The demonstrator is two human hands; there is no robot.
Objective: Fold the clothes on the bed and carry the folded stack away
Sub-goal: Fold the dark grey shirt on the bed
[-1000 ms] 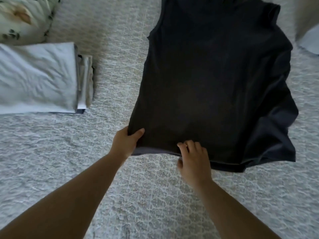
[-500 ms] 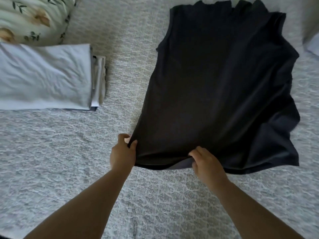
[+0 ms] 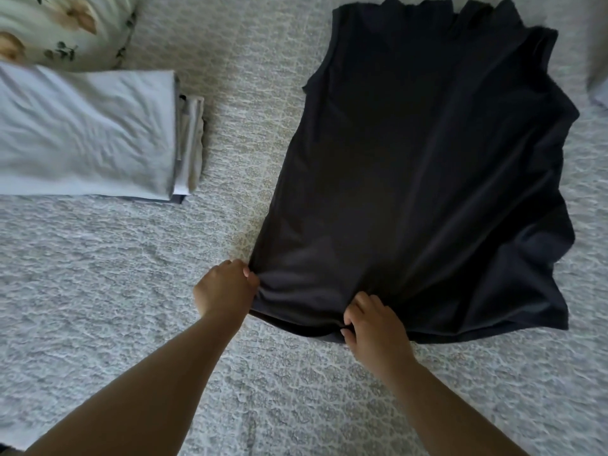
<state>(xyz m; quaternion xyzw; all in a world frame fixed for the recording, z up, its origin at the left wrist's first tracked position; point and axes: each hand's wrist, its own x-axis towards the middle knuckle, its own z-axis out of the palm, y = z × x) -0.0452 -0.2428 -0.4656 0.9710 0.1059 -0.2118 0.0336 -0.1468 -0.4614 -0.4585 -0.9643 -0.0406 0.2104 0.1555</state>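
**Dark sleeveless top: hem gathered, laid out for folding**

Shifted since half a second ago: left hand (image 3: 225, 289) has closed tighter on the near-left hem corner, bunching the cloth; right hand (image 3: 373, 324) has slid a little further along the hem; garment body otherwise unmoved.

Item: dark sleeveless top (image 3: 427, 159); lies flat on the bedspread (image 3: 131, 291), right of centre; long axis runs straight away from the person, hem near, shoulders far; right side rumpled and doubled over near the hem.

Grip: left hand pinches the near-left corner, thumb over fingers; right hand pinches the hem at about its middle, fingers curled into the fabric; both hands on the near edge, the whole garment extending away from them.

Nearer hand: left holds the outer corner; the loose right corner lies well apart from the right hand.

Room: bare bedspread between the top and the folded stack (image 3: 92, 133) at left, enough, by judgement, for a lengthwise fold toward the centre; floral pillow (image 3: 62, 24) sits behind the stack; a pale item (image 3: 598, 90) at the far right edge lies near the shoulder, nature unclear.

Status: folding of this piece judged not yet begun.
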